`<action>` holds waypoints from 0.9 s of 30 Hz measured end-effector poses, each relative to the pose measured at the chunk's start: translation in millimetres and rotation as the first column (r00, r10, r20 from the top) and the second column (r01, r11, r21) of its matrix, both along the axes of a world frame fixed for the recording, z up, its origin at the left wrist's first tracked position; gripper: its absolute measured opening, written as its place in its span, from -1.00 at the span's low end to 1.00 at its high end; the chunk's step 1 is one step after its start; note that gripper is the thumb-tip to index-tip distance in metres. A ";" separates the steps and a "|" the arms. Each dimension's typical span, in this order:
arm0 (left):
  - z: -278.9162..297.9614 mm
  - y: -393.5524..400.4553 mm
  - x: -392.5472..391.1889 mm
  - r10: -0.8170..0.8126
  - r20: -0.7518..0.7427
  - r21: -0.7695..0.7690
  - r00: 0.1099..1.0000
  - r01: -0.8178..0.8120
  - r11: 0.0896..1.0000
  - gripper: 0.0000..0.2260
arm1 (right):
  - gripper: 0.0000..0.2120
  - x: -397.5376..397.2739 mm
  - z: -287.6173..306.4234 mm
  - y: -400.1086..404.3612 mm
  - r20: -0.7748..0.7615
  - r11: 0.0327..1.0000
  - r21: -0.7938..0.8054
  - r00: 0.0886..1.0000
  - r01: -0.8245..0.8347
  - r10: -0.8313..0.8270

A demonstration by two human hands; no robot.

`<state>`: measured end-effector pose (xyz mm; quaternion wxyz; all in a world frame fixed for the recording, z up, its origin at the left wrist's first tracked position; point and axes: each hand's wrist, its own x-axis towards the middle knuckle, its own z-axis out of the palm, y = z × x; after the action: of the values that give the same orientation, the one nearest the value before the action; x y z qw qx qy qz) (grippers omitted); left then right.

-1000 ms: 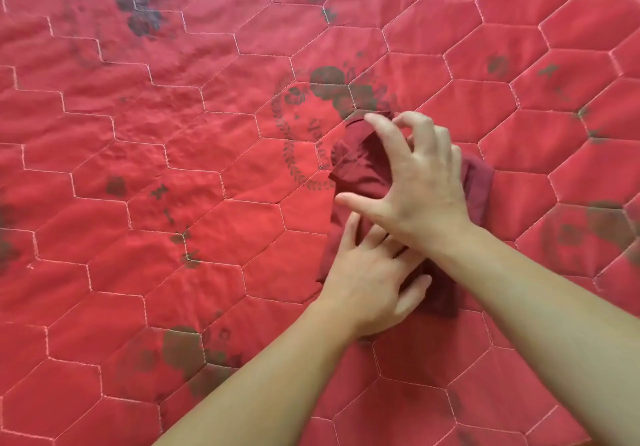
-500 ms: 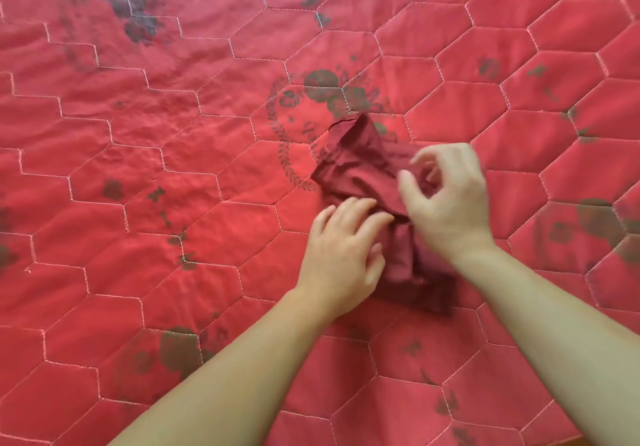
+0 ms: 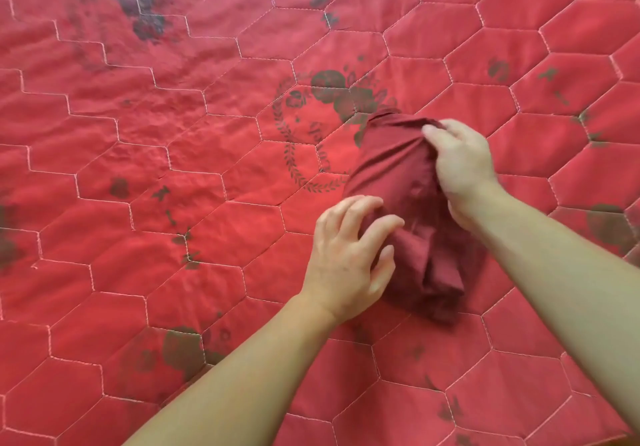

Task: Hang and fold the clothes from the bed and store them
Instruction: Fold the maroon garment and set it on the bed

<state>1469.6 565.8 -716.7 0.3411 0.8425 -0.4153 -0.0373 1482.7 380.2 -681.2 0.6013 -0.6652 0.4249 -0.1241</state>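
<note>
The dark red garment (image 3: pixel 398 182), bundled on the bed (image 3: pixel 173 168), lies between both hands. The right hand (image 3: pixel 460 165) grasps its upper fold; the left hand (image 3: pixel 349 258) pinches its lower edge. The loose bundle could unroll if either grip slackens.

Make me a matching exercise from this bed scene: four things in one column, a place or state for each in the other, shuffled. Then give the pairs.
Things
1. dark maroon cloth garment
2. left hand
3. right hand
4. red quilt with hexagon stitching

Places or states
A. spread flat beneath everything
B. bunched into a roll between both hands
C. grip on the far, upper part of the roll
D. fingers curled on the near left side of the roll

Pairs: 1-B, 2-D, 3-C, 4-A
</note>
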 end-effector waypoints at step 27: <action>54.1 -17.7 95.3 0.118 -0.237 0.554 0.964 0.034 0.832 -0.60 | -0.29 -58.4 16.9 -37.5 -0.466 0.843 -0.040 0.756 -0.537 0.460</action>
<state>1564.9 548.1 -662.6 0.1355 0.9015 -0.3194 -0.2586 1424.3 342.6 -664.3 0.4413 -0.8137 0.3436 0.1582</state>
